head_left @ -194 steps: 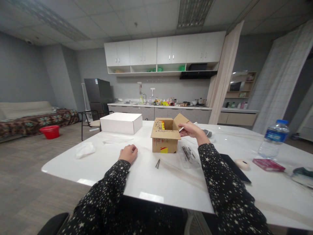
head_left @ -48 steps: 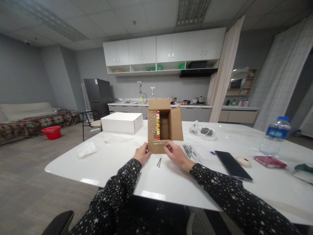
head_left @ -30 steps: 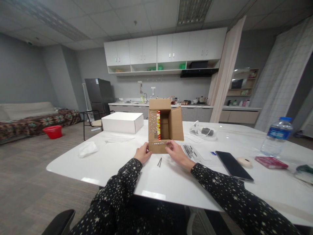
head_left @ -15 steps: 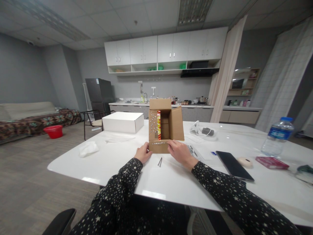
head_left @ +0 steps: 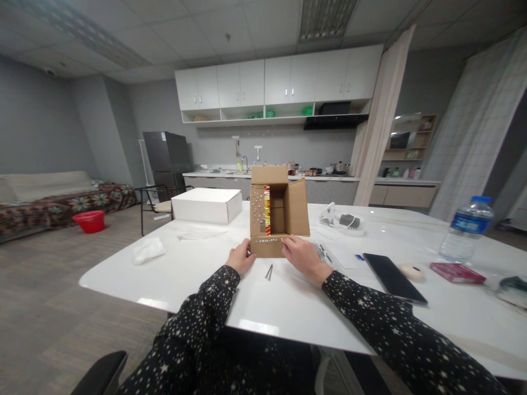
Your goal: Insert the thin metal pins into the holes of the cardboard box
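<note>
An open cardboard box (head_left: 298, 211) stands on the white table in front of me, with its dark inside facing me. Small whitish dots are scattered over its left flap, and a row of them runs along the front flap (head_left: 263, 249). A red and yellow strip edges the left flap. At the lower left corner, my left hand (head_left: 242, 258) is closed on the front flap's edge. My right hand (head_left: 303, 255) grips the same flap at its right end, thumb and index finger near the last dots. Two dark nails or screws (head_left: 269, 272) lie between my hands.
A white box (head_left: 201, 206) and a crumpled tissue (head_left: 149, 250) are on the left. To the right lie a black phone (head_left: 393, 277), a round beige case (head_left: 411, 271), a pink box (head_left: 457, 272), a water bottle (head_left: 465, 230) and a white strapped device (head_left: 348, 222).
</note>
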A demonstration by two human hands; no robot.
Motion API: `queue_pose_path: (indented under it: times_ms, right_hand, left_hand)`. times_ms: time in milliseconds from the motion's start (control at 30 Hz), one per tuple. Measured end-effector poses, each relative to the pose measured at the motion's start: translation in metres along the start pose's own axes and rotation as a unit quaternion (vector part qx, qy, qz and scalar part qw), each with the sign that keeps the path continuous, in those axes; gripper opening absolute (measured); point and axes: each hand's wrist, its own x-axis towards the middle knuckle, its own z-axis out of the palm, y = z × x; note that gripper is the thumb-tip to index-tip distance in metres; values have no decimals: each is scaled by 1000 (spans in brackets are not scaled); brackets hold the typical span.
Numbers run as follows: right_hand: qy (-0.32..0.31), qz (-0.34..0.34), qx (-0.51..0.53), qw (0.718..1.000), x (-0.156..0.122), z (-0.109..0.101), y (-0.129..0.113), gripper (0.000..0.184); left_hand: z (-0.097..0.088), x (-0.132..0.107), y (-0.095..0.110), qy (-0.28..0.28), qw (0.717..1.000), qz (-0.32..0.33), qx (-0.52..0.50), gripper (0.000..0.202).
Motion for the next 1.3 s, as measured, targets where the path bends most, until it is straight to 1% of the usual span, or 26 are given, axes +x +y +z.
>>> queue_pose_path:
  times_ms: [133, 267, 367, 467, 533, 767, 933, 1133, 1300]
  right_hand:
    - [-13, -2, -3, 1000, 0, -2, -1, 23]
    - [-35, 17, -7, 999, 0, -2, 1, 23]
    - [-20, 16, -1, 1000, -1, -1, 1, 26]
    - [8, -6, 14, 1000, -1, -1, -1, 28]
    - [15, -15, 18, 1000, -1, -2, -2, 30]
    - [-25, 27, -3, 999, -2, -2, -1, 29]
    - [-14, 24, 0, 1000, -2, -2, -2, 30]
    - [-36, 29, -21, 999, -3, -3, -3, 30]
    - [-29, 28, -24, 999, -3, -2, -3, 30]
  left_hand:
    - [1, 1, -1, -1, 1000, 2, -3, 26]
    - [2, 2, -3, -2, 1000, -1, -3, 26]
    - [1, 1, -1, -2, 1000, -1, -6, 27]
    - [-1, -1, 1, -3, 1000, -1, -6, 27]
    - [-1, -1, 2, -3, 1000, 0, -5, 27]
    - [2, 0, -1, 3, 1000, 0, 4, 25]
    - [2, 1, -3, 8, 1000, 9, 4, 25]
    - [3, 2, -4, 7, 1000, 13, -3, 26]
    - [3, 2, -4, 6, 1000, 10, 4, 25]
